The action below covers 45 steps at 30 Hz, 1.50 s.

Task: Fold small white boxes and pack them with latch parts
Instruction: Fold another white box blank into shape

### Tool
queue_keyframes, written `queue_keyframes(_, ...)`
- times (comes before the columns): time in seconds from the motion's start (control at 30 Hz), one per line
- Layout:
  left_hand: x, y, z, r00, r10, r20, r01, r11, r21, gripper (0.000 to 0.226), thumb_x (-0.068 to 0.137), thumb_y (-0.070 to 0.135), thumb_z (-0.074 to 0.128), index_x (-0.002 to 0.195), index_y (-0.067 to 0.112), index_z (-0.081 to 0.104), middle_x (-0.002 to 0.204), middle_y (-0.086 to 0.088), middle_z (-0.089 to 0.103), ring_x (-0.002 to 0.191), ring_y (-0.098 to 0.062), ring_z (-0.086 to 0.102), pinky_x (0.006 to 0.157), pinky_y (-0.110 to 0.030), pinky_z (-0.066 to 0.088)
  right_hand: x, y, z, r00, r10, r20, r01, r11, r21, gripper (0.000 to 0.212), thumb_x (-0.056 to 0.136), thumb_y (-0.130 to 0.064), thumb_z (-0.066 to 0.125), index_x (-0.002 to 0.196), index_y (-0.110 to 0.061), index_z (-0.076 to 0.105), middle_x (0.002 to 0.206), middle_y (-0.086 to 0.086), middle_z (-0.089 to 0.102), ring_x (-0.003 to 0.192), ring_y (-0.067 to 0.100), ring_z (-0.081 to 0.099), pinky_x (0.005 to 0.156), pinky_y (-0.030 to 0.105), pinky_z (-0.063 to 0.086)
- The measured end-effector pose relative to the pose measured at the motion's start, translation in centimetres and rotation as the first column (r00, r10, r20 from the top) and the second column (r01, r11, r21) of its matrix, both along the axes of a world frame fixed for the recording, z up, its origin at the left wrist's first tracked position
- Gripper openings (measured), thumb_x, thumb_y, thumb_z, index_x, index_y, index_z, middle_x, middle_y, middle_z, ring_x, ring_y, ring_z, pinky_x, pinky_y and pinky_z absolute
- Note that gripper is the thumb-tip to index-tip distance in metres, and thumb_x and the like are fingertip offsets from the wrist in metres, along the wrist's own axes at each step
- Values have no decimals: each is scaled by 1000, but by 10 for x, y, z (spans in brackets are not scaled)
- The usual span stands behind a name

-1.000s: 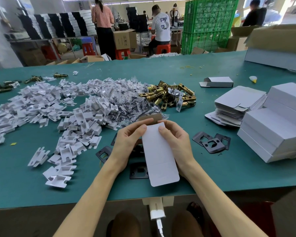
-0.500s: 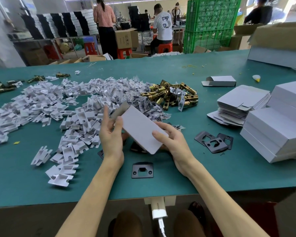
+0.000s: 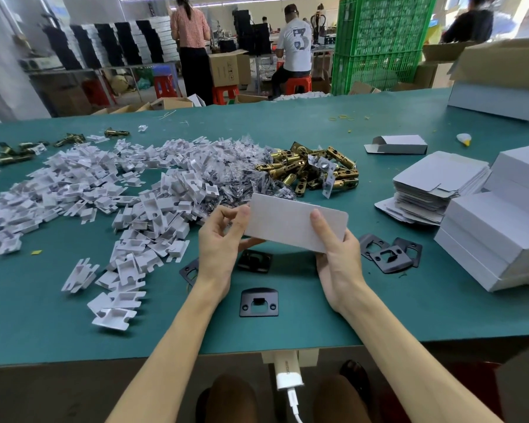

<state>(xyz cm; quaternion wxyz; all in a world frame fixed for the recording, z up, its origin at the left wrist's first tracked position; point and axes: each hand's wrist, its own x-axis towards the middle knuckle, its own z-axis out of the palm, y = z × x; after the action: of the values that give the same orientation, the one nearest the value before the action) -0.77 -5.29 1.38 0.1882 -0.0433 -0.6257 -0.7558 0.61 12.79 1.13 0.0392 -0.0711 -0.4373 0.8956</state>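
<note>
Left hand (image 3: 223, 242): yours. Fingers are curled, and thumb and fingertips pinch the left end of the flat white cardboard box (image 3: 287, 222).
Right hand (image 3: 338, 257): thumb lies on the top face of the box and the fingers are wrapped under its right end, clamped on it.
Box position: held between your two hands, lifted off the green-topped desk (image 3: 440, 315). The broad face is turned up toward you and the long side runs from one hand to the other.
Box ends: cannot tell whether the flaps are tucked.
Between your wrists: one black metal strike plate with a central cut-out and two screw holes (image 3: 259, 302), flat on the desk.
Under your left hand: two more black plates (image 3: 255, 261), partly hidden by the hand and the box.
Just right of your right hand: small overlapping cluster of black plates (image 3: 388, 254).
Beyond your hands: heap of brass-coloured latch bolts (image 3: 315, 170), just past the far edge of the box.
Left of your left hand: wide spread of white die-cut card inserts (image 3: 104, 193), reaching almost to your wrist.
Between inserts and latch bolts: clear plastic bags (image 3: 242, 169), contents too small to tell.
Well right of your right hand: stack of unfolded white box blanks (image 3: 434, 178), touching a stack of folded white boxes (image 3: 501, 236).
Beyond the blanks: single white box with one end flap open (image 3: 397, 145).
</note>
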Motion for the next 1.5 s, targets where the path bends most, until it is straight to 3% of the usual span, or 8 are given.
queue_keyframes(0.23,-2,-1,-7,981,179,-68,-191,944,-270,19,103,22,65,120,17,72,112,-1,74,94,2,70,71,-16,56,1,-3,0,1000,-3,-27,4,998,68,46,71,-38,85,106,-13,68,96,2,79,88,15,75,72,27,60)
queue_keyframes(0.37,-4,-3,-7,964,255,-70,-265,926,-270,11,102,21,67,105,28,74,94,17,75,85,7,69,74,-11,52,-1,-3,-5,999,-25,-47,31,988,152,61,64,-44,88,113,-18,64,107,2,78,101,19,74,84,34,59)
queue_keyframes(0.63,-7,-8,-10,962,254,101,-245,965,-99,10,97,31,72,98,28,82,92,6,79,84,-8,68,68,-24,57,-3,-6,-12,997,38,-67,-19,964,264,45,71,-33,85,105,-6,71,99,8,79,94,25,76,79,37,62)
queue_keyframes(0.8,-4,-5,-10,967,253,14,-242,938,-248,21,103,32,64,93,33,83,83,8,73,74,-2,54,66,-21,42,-3,-7,-12,996,25,-82,0,957,290,45,70,-34,85,103,-5,73,100,11,78,95,26,75,91,47,60)
queue_keyframes(0.87,-2,-3,-9,982,189,-4,-180,931,-318,26,107,30,58,117,17,79,108,10,78,88,8,63,75,-13,49,-3,-7,-12,997,3,-78,19,960,278,46,69,-34,85,103,-5,73,102,13,77,96,26,73,96,50,58)
queue_keyframes(1.0,-3,-1,-10,998,64,2,-57,894,-445,45,106,9,57,150,15,52,146,10,59,134,-2,55,114,-26,45,-3,-7,-10,997,-30,-74,48,967,250,47,68,-35,85,102,-5,73,105,15,76,97,26,72,99,54,55)
queue_keyframes(1.3,-2,-1,-10,999,-19,50,40,884,-466,60,103,0,59,158,12,39,157,1,49,144,-11,47,121,-43,40,-2,-8,-10,997,-23,-75,40,971,238,34,70,-36,85,93,-12,75,98,10,78,99,29,73,98,54,55)
queue_keyframes(1.5,3,6,-8,987,-120,-109,8,709,-705,94,89,28,82,164,29,26,172,9,15,157,-1,10,126,-15,8,-2,-9,-10,997,-7,-73,25,968,249,16,85,-23,80,95,-11,74,94,9,78,89,21,74,83,41,61)
